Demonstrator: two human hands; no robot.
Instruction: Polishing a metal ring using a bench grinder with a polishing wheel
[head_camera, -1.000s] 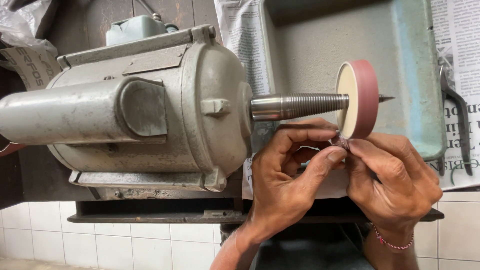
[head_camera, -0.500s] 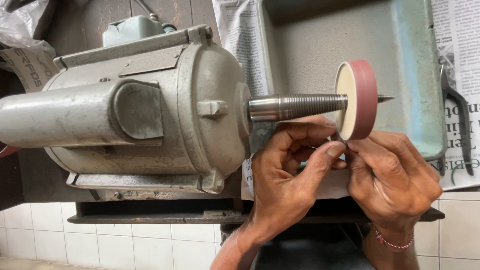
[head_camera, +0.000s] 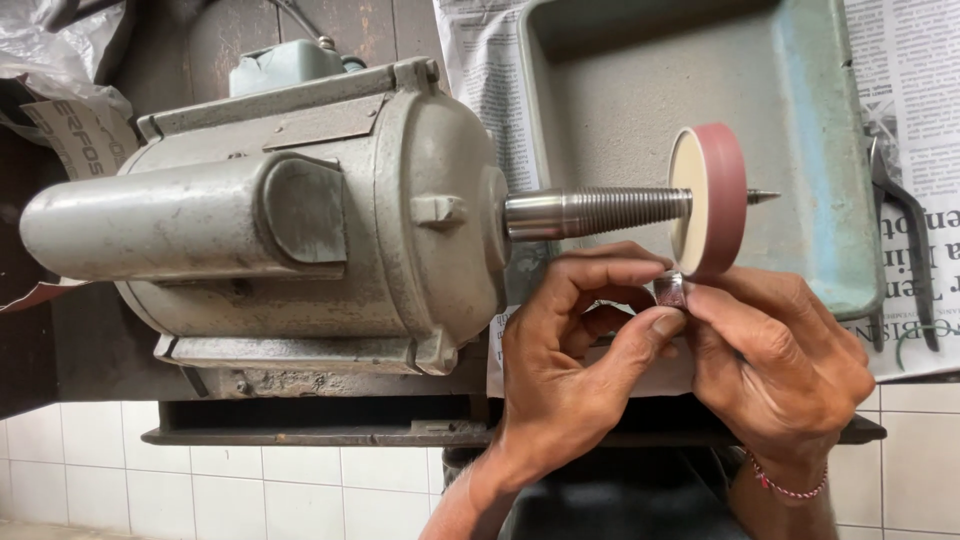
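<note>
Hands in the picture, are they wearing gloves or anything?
No gloves. Both hands are bare, and no sleeves show on the forearms either. The right hand has a thin red beaded string bracelet round its wrist. The left hand wears nothing that shows: no ring, watch or band. Short fingernails show on some fingertips.

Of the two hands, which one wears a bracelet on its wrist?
The right hand: a thin reddish beaded bracelet circles its wrist. The left hand's wrist is bare.
</note>
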